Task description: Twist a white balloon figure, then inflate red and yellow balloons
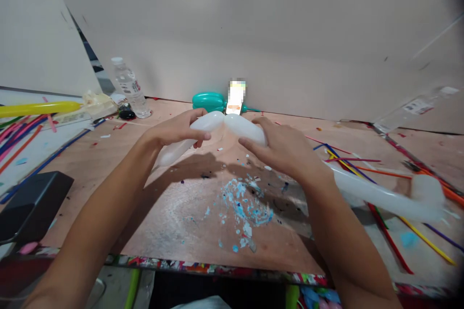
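Head view. From my remote seat I log two bare hands at mid-counter, one on each side of a long, glossy white inflated balloon (244,128). Left hand (177,126): fingers and thumb curled round the balloon, thumb on the near side. Right hand (286,147): likewise wrapped round it, thumb lying along the near face. Grip looks light on both.

Balloon position: over the pinkish wooden counter (145,236), in front of a bright-screened upright phone (235,99) and a teal bundle of inflated balloon (208,101). It narrows to a neck between my hands, both sections sloping down from there. A white end shows below the left hand. Beyond the right forearm a white inflated tube (377,193) runs out to a bent end; probably the same piece, but the arm hides the join. Whether the held part touches the counter, I can't tell.

Around: pale blue flecks (241,198) below the hands, limp coloured strips under the tube, clear plastic water bottle (130,89) far left.

Step, as I judge it: shaping, two sections held either side of the neck. Next move calls for keeping both holds so the neck doesn't unwind, turning with even, gentle pressure, and giving the right-hand length room to swing. Squeezing hard risks a burst.
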A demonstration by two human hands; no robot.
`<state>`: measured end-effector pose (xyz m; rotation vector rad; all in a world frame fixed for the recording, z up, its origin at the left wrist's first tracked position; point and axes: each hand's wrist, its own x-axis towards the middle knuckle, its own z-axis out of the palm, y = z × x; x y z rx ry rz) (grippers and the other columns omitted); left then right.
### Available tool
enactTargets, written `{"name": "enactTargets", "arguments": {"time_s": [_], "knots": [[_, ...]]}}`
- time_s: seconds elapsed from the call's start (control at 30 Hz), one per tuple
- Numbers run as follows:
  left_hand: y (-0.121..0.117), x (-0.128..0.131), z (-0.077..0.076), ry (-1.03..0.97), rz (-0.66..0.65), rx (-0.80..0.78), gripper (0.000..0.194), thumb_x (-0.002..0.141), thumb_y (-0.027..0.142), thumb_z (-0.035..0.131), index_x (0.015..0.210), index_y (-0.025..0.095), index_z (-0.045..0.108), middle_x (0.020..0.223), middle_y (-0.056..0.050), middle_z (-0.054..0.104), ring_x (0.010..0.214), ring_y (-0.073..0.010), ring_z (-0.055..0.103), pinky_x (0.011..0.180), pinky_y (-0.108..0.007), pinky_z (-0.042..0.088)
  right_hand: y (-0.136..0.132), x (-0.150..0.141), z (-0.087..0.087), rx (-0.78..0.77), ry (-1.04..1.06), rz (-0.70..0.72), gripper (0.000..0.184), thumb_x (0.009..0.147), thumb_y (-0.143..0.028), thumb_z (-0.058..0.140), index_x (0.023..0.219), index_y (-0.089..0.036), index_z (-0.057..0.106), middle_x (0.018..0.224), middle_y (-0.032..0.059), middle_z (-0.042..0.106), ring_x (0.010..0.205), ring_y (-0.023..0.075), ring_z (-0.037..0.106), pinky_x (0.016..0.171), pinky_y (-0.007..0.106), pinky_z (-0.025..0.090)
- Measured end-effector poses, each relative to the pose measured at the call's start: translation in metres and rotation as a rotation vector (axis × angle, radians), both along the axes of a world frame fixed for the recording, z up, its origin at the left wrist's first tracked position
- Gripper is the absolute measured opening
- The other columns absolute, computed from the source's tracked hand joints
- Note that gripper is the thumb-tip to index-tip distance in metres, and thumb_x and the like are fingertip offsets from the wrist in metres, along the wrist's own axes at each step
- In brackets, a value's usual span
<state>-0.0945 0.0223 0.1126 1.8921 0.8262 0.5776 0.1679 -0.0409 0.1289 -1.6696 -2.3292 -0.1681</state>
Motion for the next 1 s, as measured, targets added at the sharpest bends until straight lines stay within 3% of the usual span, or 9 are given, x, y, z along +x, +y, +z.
{"name": "enactTargets", "arguments": {"time_s": [0.1,0.27,0.37,0.47,0.6,0.77,0.83,1.0], "knots": [[0.007,-0.006,-0.006,-0.121,-0.010,-0.107,0.039,0.078,0.042,0.068,0.107,0.018,0.058,0.090,-0.006,0.063,0.070,-0.0162,0.063,0.061,-0.029,0.052,0.004,0.003,0.003,0.071,0.060,-0.036,0.057,0.087,-0.064,0.043,0.117,-0.018,0.057,0.096,0.0124,0.068,0.086,0.0314,0.063,0.072,0.040,0.045],[0.008,0.000,-0.013,-0.418,0.033,-0.251,0.044,0.077,0.052,0.069,0.105,0.020,0.057,0.085,-0.004,0.059,0.060,-0.0140,0.060,0.046,-0.025,0.047,0.007,-0.002,-0.004,0.172,0.160,0.200,0.038,0.095,-0.036,0.035,0.122,-0.012,0.047,0.115,0.0173,0.059,0.106,0.0299,0.056,0.090,0.045,0.044],[-0.002,0.021,-0.013,-0.564,0.063,-0.226,0.044,0.066,0.043,0.080,0.094,0.018,0.057,0.077,-0.001,0.057,0.053,-0.0110,0.055,0.042,-0.023,0.043,0.005,-0.009,-0.008,0.152,0.278,0.188,0.038,0.090,-0.041,0.048,0.118,-0.015,0.044,0.106,0.0143,0.061,0.090,0.0284,0.060,0.077,0.042,0.048],[-0.016,0.047,-0.011,-0.737,0.131,-0.175,0.040,0.064,0.040,0.081,0.087,0.015,0.059,0.074,-0.002,0.059,0.062,-0.0141,0.060,0.055,-0.027,0.050,-0.001,-0.021,-0.011,0.135,0.430,0.162,0.050,0.084,-0.050,0.057,0.120,-0.019,0.038,0.098,0.0094,0.063,0.076,0.0260,0.062,0.064,0.038,0.047],[-0.023,0.063,-0.006,-1.012,0.260,-0.201,0.039,0.071,0.046,0.073,0.093,0.017,0.062,0.084,-0.006,0.067,0.085,-0.0234,0.066,0.075,-0.036,0.055,-0.008,-0.027,-0.007,0.034,0.520,0.297,0.054,0.093,-0.052,0.045,0.134,-0.021,0.029,0.108,0.0107,0.063,0.084,0.0253,0.063,0.068,0.037,0.048],[-0.011,0.049,0.004,-1.322,0.471,-0.113,0.029,0.075,0.045,0.070,0.089,0.021,0.063,0.076,-0.002,0.067,0.081,-0.0220,0.067,0.077,-0.036,0.057,-0.007,-0.018,0.001,-0.191,0.383,0.328,0.047,0.098,-0.052,0.033,0.133,-0.021,0.043,0.108,0.0102,0.066,0.089,0.0264,0.063,0.076,0.040,0.048],[-0.013,0.047,0.005,-1.305,0.440,-0.112,0.033,0.076,0.047,0.067,0.097,0.021,0.064,0.084,-0.004,0.069,0.094,-0.0256,0.067,0.082,-0.038,0.056,-0.005,-0.021,-0.002,-0.242,0.383,0.341,0.047,0.099,-0.051,0.031,0.132,-0.021,0.045,0.112,0.0111,0.066,0.095,0.0277,0.063,0.079,0.041,0.048],[-0.025,0.055,-0.004,-1.172,0.140,-0.231,0.051,0.075,0.049,0.064,0.118,0.021,0.059,0.119,-0.007,0.066,0.121,-0.0320,0.056,0.100,-0.046,0.047,0.003,-0.037,-0.017,-0.312,0.461,0.375,0.049,0.099,-0.050,0.031,0.135,-0.018,0.042,0.122,0.0148,0.061,0.109,0.0308,0.058,0.089,0.047,0.048]]}}
